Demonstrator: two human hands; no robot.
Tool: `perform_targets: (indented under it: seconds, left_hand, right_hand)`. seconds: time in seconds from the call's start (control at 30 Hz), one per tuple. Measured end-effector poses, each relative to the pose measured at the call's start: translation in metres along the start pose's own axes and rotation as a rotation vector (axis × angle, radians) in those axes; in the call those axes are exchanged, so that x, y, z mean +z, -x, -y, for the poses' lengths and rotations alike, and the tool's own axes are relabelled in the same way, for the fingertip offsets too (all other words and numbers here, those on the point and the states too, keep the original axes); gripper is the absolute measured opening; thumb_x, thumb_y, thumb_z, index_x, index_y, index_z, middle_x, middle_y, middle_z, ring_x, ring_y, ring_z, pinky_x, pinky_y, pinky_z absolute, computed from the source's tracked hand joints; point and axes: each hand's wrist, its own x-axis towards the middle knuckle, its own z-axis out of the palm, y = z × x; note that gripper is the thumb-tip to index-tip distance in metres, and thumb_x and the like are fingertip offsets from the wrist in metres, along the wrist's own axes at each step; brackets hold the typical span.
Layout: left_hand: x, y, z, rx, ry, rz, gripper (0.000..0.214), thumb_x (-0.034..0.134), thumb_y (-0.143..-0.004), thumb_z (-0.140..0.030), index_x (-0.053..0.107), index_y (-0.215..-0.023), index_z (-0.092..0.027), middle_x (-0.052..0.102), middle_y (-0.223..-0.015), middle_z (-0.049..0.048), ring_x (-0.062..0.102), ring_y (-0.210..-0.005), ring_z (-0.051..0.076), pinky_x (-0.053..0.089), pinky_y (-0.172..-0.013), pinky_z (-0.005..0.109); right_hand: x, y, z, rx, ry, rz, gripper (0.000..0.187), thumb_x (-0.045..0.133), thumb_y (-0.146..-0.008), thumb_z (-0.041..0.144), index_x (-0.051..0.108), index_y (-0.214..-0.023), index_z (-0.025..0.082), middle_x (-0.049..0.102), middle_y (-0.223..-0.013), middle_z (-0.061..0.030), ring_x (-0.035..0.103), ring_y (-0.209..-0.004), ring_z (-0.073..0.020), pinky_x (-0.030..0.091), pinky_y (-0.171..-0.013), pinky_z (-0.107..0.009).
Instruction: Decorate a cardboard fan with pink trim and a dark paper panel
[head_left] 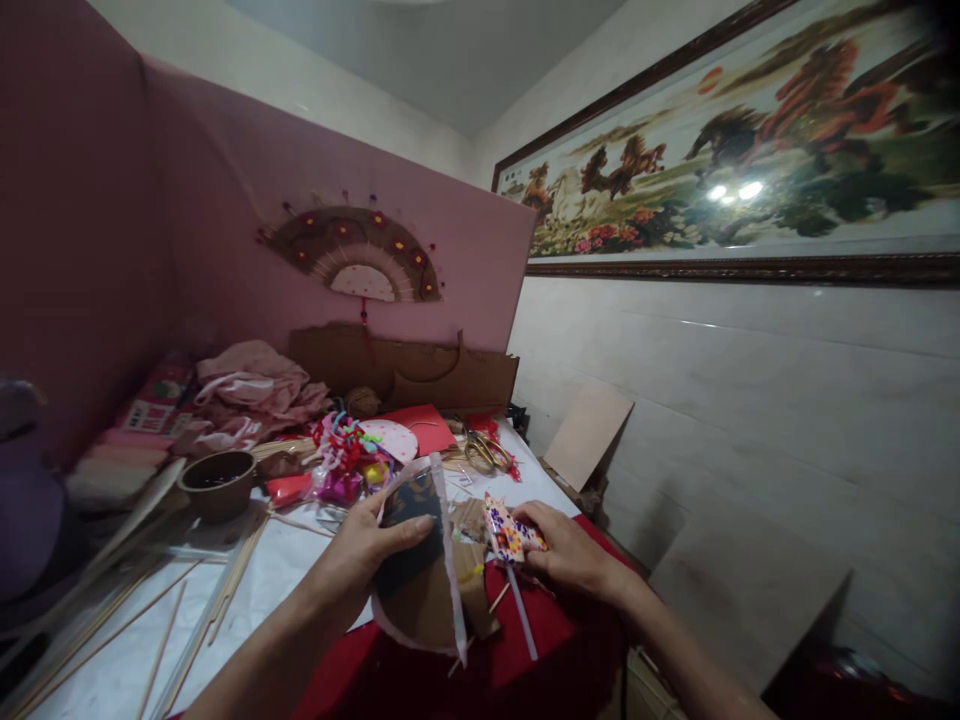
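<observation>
My left hand [360,560] grips a fan-shaped piece of dark card [412,570] with a pale ribbon edge, thumb across its face, holding it tilted above the table. My right hand [574,555] pinches a small folded paper piece with a colourful flower print [508,532], which has a white stick hanging below it. The two hands are close together over a red cloth [540,640] at the table's near edge.
A brown bowl [218,483], thin wooden sticks [172,620], bright ribbons [346,455], scissors [486,452] and pink cloth [251,395] lie on the white-covered table. A decorated fan [356,255] hangs on the pink board behind. Cardboard sheets [589,432] lean against the right wall.
</observation>
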Motion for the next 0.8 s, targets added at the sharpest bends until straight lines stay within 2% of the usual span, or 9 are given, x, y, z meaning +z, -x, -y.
perform_targets:
  seconds: [0.1,0.2,0.27,0.37,0.5,0.6,0.67,0.7,0.8]
  left_hand:
    - [0.001,0.001,-0.001,-0.027,-0.013,-0.015,0.071,0.078,-0.060,-0.019,0.053,-0.125,-0.023,0.071,-0.088,0.0068,0.063,-0.068,0.015,0.047,-0.068,0.025]
    - [0.002,0.002,-0.002,-0.034,-0.018,-0.015,0.069,0.079,-0.059,-0.019,0.055,-0.123,-0.024,0.071,-0.092,0.0076,0.064,-0.068,0.015,0.047,-0.068,0.026]
    - [0.002,0.002,-0.001,-0.022,-0.019,-0.017,0.069,0.079,-0.059,-0.019,0.055,-0.123,-0.024,0.071,-0.095,0.0076,0.064,-0.069,0.015,0.047,-0.068,0.025]
    - [0.002,0.001,-0.001,-0.029,-0.025,-0.018,0.071,0.079,-0.058,-0.019,0.054,-0.124,-0.024,0.071,-0.091,0.0067,0.064,-0.069,0.016,0.047,-0.068,0.025]
    - [0.002,0.000,0.000,-0.059,-0.014,-0.012,0.072,0.080,-0.057,-0.020,0.054,-0.125,-0.024,0.072,-0.091,0.0070,0.064,-0.068,0.016,0.047,-0.069,0.027]
    - [0.002,0.001,0.000,-0.047,0.004,-0.003,0.069,0.079,-0.059,-0.019,0.055,-0.123,-0.025,0.071,-0.094,0.0069,0.064,-0.071,0.016,0.047,-0.071,0.026]
    - [0.003,0.002,0.000,-0.017,0.019,0.026,0.065,0.077,-0.061,-0.017,0.056,-0.122,-0.027,0.071,-0.094,0.0055,0.065,-0.074,0.016,0.046,-0.074,0.026]
    - [0.004,0.003,-0.001,0.001,0.026,0.045,0.063,0.077,-0.062,-0.017,0.057,-0.121,-0.028,0.071,-0.093,0.0044,0.064,-0.075,0.015,0.046,-0.074,0.025]
    - [0.008,0.003,-0.001,0.047,0.046,0.081,0.059,0.076,-0.063,-0.017,0.059,-0.118,-0.029,0.072,-0.090,0.0023,0.064,-0.076,0.014,0.046,-0.075,0.024]
  right_hand:
    - [0.004,-0.006,-0.005,0.016,0.008,-0.084,0.036,0.051,-0.067,0.011,0.056,-0.102,0.018,0.059,-0.104,-0.0066,0.052,-0.097,-0.0212,0.037,-0.085,-0.030]
    - [0.009,-0.014,-0.013,0.123,0.054,-0.238,0.036,0.049,-0.071,0.013,0.056,-0.107,0.016,0.057,-0.107,-0.0097,0.051,-0.100,-0.0225,0.035,-0.089,-0.032]
    - [0.011,-0.017,-0.020,0.168,0.059,-0.271,0.037,0.049,-0.073,0.014,0.056,-0.109,0.014,0.057,-0.109,-0.0117,0.052,-0.100,-0.0231,0.036,-0.088,-0.033]
    - [0.011,-0.017,-0.028,0.166,0.047,-0.224,0.039,0.052,-0.071,0.014,0.058,-0.110,0.015,0.058,-0.106,-0.0103,0.054,-0.096,-0.0220,0.039,-0.085,-0.031]
    - [0.002,-0.014,-0.029,0.135,0.028,-0.024,0.049,0.060,-0.068,0.018,0.057,-0.117,0.013,0.059,-0.102,-0.0099,0.055,-0.092,-0.0219,0.042,-0.083,-0.030]
    - [-0.011,-0.011,-0.009,0.120,0.053,-0.002,0.051,0.068,-0.064,0.022,0.060,-0.113,0.015,0.061,-0.100,-0.0102,0.056,-0.092,-0.0251,0.041,-0.084,-0.034]
    - [-0.018,-0.010,0.017,0.094,0.044,-0.249,0.026,0.057,-0.077,0.023,0.065,-0.102,0.018,0.061,-0.099,-0.0107,0.054,-0.095,-0.0252,0.038,-0.087,-0.037]
    - [-0.019,-0.010,0.033,0.034,-0.054,-0.325,0.021,0.050,-0.084,0.023,0.066,-0.097,0.019,0.061,-0.097,-0.0094,0.054,-0.094,-0.0229,0.038,-0.086,-0.035]
    - [-0.016,-0.013,0.082,-0.141,-0.450,-0.305,0.030,0.041,-0.091,0.036,0.067,-0.086,0.020,0.063,-0.084,-0.0053,0.057,-0.083,-0.0182,0.043,-0.076,-0.029]
